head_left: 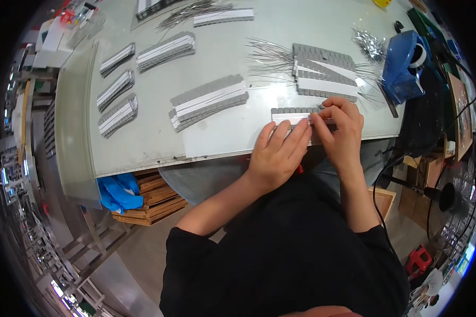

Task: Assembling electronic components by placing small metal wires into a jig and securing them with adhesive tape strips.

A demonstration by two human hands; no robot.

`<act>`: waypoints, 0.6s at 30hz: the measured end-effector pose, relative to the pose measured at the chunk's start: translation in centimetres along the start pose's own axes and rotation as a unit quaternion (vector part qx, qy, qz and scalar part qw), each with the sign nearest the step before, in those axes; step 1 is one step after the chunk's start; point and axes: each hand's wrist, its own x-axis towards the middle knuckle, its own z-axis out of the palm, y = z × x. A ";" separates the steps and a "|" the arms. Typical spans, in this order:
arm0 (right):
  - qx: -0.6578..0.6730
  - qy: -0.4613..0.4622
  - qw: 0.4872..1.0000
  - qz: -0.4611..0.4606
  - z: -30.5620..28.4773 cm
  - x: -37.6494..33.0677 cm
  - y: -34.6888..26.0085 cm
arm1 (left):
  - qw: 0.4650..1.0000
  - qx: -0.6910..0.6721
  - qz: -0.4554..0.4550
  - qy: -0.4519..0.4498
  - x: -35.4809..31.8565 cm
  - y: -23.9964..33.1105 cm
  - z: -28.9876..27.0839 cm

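A short strip with a grey toothed edge and a white band lies near the table's front edge. My left hand rests on its near side with fingers stretched out flat, the fingertips on the white band. Over the strip's right end, my right hand is closed, thumb and forefinger pinched together. What lies between those fingertips is too small to make out, and the hand hides the end of the strip. Just beyond is a stack of similar grey and white strips, with thin metal wires poking out to its left.
More strip stacks lie left, the nearest beside a white sheet. A wire heap and a blue tape dispenser stand at right. Loose wires lie far back. Wooden frames and blue cloth are below the table.
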 end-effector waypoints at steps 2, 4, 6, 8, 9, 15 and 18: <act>0.012 -0.004 1.000 0.029 0.2 -0.2 0.3 | 1.000 -0.003 0.003 0.006 0.0 -0.1 0.1; 0.001 0.002 1.000 0.027 0.1 0.0 0.4 | 1.000 0.000 0.009 0.004 -0.2 -0.2 0.3; -0.003 0.013 1.000 0.017 0.3 0.1 0.7 | 1.000 0.000 0.011 -0.002 -0.2 -0.1 0.2; -0.004 0.014 1.000 0.019 0.0 0.0 0.9 | 1.000 0.002 0.012 -0.009 -0.1 0.0 0.2; -0.004 0.014 1.000 0.019 0.0 0.0 0.9 | 1.000 0.002 0.012 -0.013 0.0 0.0 0.1; -0.012 0.013 0.999 0.029 -0.6 -0.3 1.4 | 0.999 -0.008 0.010 -0.031 0.1 0.0 -0.2; 0.024 0.009 0.997 0.066 -0.7 -0.4 1.7 | 0.999 -0.018 0.002 -0.049 0.2 0.1 -0.7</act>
